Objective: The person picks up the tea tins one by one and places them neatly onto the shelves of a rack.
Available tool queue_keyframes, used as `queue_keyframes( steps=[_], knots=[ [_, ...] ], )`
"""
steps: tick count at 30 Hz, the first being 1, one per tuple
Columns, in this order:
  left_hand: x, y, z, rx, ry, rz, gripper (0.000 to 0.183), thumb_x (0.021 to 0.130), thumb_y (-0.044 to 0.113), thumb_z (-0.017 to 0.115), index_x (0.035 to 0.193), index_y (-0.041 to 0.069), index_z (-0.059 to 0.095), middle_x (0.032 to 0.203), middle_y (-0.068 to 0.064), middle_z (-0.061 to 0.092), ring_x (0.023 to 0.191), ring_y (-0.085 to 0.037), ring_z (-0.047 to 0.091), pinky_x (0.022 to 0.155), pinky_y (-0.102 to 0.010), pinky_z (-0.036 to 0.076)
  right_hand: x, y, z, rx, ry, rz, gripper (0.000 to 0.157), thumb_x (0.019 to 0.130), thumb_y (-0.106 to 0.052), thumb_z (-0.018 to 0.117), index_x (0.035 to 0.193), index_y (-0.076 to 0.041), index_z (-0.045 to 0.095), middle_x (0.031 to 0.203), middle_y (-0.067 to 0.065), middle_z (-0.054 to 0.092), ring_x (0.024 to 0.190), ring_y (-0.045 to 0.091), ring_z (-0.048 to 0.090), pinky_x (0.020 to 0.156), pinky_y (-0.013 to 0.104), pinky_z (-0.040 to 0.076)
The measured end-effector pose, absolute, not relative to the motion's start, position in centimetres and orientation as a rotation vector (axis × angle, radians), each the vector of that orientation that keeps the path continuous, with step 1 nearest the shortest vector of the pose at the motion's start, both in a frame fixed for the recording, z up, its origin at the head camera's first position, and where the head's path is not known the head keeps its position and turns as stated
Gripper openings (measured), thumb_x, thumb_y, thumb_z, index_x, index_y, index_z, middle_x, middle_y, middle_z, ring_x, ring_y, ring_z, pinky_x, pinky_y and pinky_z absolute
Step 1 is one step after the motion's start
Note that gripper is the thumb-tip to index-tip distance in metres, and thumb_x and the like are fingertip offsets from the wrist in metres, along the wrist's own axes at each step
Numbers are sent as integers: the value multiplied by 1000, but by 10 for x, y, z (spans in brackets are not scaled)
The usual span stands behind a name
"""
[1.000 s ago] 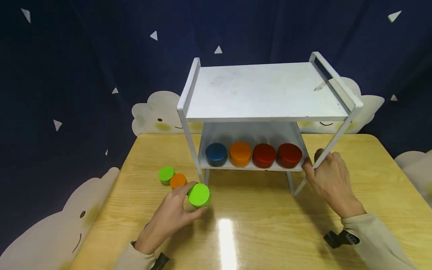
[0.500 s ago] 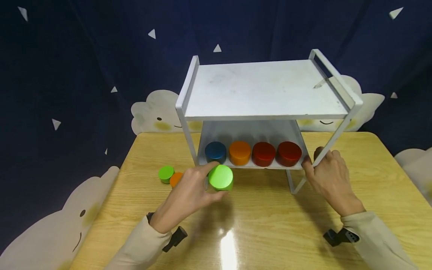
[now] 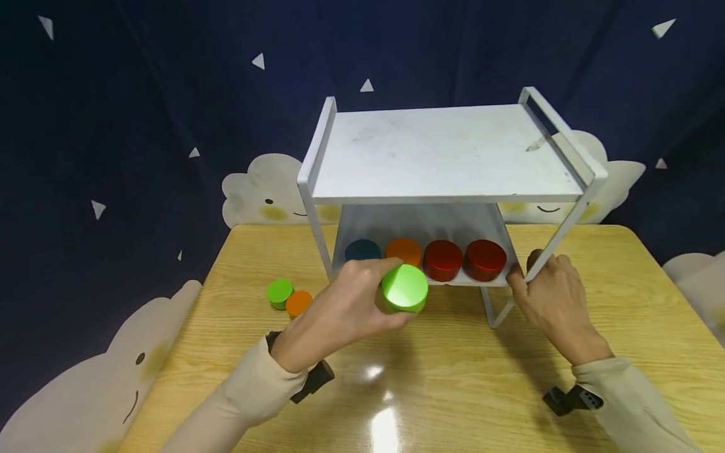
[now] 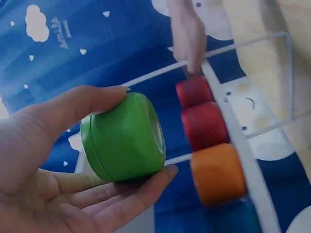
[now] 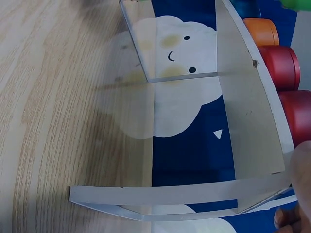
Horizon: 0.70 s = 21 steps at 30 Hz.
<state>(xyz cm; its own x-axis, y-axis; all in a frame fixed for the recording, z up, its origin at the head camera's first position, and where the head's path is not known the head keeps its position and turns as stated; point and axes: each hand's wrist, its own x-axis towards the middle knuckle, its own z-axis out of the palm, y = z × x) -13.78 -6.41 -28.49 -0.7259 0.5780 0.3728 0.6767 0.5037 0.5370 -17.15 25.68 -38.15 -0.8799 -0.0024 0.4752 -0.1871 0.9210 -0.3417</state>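
In the head view my left hand (image 3: 351,302) holds a round green container (image 3: 404,288) between thumb and fingers, just in front of the lower shelf (image 3: 419,220). A seam runs round the green container (image 4: 124,138) in the left wrist view. My right hand (image 3: 549,305) grips the white two-tier rack (image 3: 447,151) at its right side, by the lower shelf's end. Along that shelf stand a blue container (image 3: 361,250), an orange one and two red containers (image 3: 443,260). The left hand partly covers the blue container and the orange container (image 4: 218,174).
Left of the rack on the wooden table (image 3: 226,352) stand a small green container (image 3: 280,294) and an orange container (image 3: 299,303), touching or nearly so. Behind hangs a dark blue curtain (image 3: 170,94) with clouds and white triangles. Rack legs reach down to the tabletop.
My left hand has carried the green container rightwards and upwards, from beside the rack's left leg to the front of the lower shelf. My right hand has stayed on the rack.
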Motion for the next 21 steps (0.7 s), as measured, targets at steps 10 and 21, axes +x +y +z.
queue_keyframes(
  steps=[10, 21],
  knots=[
    [-143, -36, -250, -1233, -2632, -1005, 48, 74, 17, 83, 114, -1, 63, 99, -5, 68, 82, -13, 62, 72, -18, 50, -172, 255, -381, 140, -2607, 525, 34, 91, -24, 50, 61, -10, 41, 60, 10, 42, 58, 34, 39, 52, 39, 26],
    [-160, -6, -215, -1388, -2615, -900, 45, 76, 22, 82, 112, 2, 64, 96, -3, 66, 86, -12, 58, 74, -15, 44, -171, 254, -380, 132, -2643, 541, 41, 97, -29, 47, 61, -9, 43, 62, 10, 44, 61, 36, 43, 54, 40, 28]
  ],
)
